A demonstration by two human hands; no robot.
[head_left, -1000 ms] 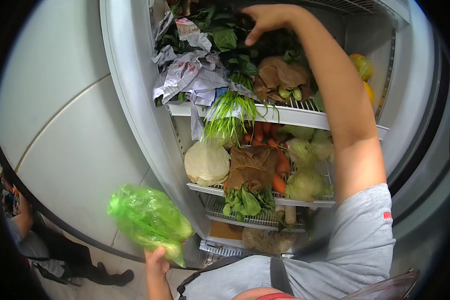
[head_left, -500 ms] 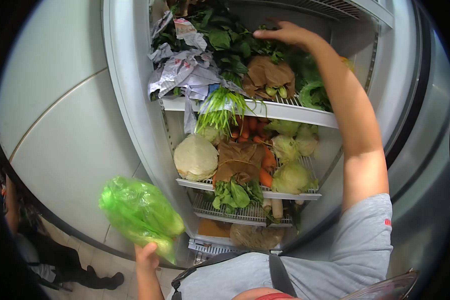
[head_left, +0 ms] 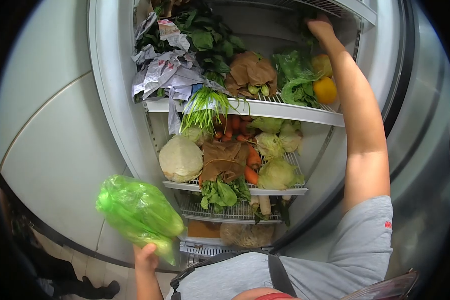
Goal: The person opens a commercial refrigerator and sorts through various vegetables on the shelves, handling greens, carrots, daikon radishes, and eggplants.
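Observation:
My left hand [head_left: 146, 257] is closed on the lower end of a green translucent plastic bag [head_left: 140, 210] with pale green vegetables inside, exact kind unclear. It is held outside the fridge, left of the shelves. At the back right of the top shelf, my right hand [head_left: 320, 27] is closed around a bunch of green herbs [head_left: 304, 24], dim and partly hidden in shadow. Below that hand lie a bagged leafy green [head_left: 297, 75] and a yellow-orange round fruit [head_left: 325, 90]. A brown paper wrap [head_left: 250, 72] with green vegetables sits left of them.
Leafy greens in newspaper [head_left: 167, 75] and green stalks [head_left: 205, 110] overhang the top shelf's front rail [head_left: 285, 111]. Lower shelves carry a cabbage [head_left: 181, 159], carrots [head_left: 252, 159], lettuces [head_left: 279, 174] and a brown paper bundle [head_left: 224, 157]. Another person's leg [head_left: 80, 285] shows at lower left.
My right hand has moved right and deeper along the top shelf with the herbs, uncovering the bagged greens and yellow-orange fruit. The left hand still holds the green bag. The view shifted slightly.

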